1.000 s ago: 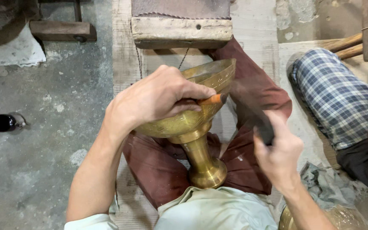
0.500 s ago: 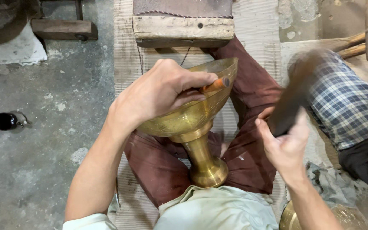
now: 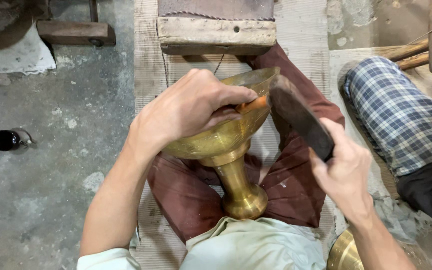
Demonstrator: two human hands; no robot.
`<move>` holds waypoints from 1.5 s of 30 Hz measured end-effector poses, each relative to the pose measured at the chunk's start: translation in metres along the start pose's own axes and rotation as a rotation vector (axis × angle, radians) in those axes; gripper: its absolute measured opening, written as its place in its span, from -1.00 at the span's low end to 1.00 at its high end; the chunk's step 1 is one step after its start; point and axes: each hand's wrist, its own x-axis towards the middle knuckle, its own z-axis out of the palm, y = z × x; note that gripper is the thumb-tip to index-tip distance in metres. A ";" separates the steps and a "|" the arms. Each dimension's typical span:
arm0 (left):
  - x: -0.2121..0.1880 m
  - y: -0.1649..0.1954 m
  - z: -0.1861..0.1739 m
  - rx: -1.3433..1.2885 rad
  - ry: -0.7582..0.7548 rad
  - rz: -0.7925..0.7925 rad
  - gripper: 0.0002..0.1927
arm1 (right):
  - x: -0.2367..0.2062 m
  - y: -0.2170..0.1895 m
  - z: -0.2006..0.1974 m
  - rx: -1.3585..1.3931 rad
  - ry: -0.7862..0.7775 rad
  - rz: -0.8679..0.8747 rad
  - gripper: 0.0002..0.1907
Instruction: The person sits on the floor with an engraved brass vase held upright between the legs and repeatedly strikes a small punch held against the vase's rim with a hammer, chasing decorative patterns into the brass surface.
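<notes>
Our right hand (image 3: 343, 172), gripping the dark mallet (image 3: 300, 117), has swung it down against the orange-handled punch (image 3: 253, 104) that our left hand (image 3: 191, 110) pinches on the brass goblet (image 3: 226, 142): another strike lands.

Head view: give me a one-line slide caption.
Left hand holds an orange-tipped tool against a brass goblet-shaped vessel on the lap, while the right hand brings a dark mallet to it.

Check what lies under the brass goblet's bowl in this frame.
Under the brass goblet bowl, its stem and round foot point toward the person, above maroon-trousered legs on a woven mat. The left hand covers part of the bowl, hiding all but the orange tool's tip.
</notes>
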 end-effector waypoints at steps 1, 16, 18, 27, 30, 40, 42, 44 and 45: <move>-0.003 0.001 -0.001 -0.032 0.018 -0.042 -0.61 | 0.000 0.002 0.001 -0.025 0.014 -0.002 -0.48; -0.054 0.005 0.034 -0.023 0.437 -0.183 -0.48 | 0.043 -0.030 -0.050 0.051 0.071 -0.288 -0.53; -0.051 0.005 0.031 0.016 0.432 -0.151 -0.49 | 0.045 -0.036 -0.059 0.172 0.082 -0.272 -0.54; -0.032 0.003 0.008 -0.147 0.128 -0.050 -0.54 | 0.017 -0.016 -0.030 -0.148 0.104 -0.330 -0.44; -0.021 0.002 0.002 -0.113 0.039 -0.016 -0.50 | 0.003 -0.005 -0.008 0.395 0.163 -0.107 -0.62; -0.008 0.011 -0.008 -0.004 -0.224 -0.128 -0.58 | -0.032 -0.002 0.015 0.053 0.247 -0.126 -0.49; -0.007 0.009 -0.008 -0.042 -0.159 -0.083 -0.57 | -0.031 -0.001 0.017 0.310 0.311 -0.095 -0.48; -0.007 0.008 -0.008 -0.051 -0.169 -0.065 -0.59 | -0.031 0.001 0.018 0.045 0.241 -0.116 -0.49; -0.007 0.006 -0.008 -0.051 -0.174 -0.051 -0.60 | -0.031 0.002 0.019 -0.087 0.211 -0.126 -0.48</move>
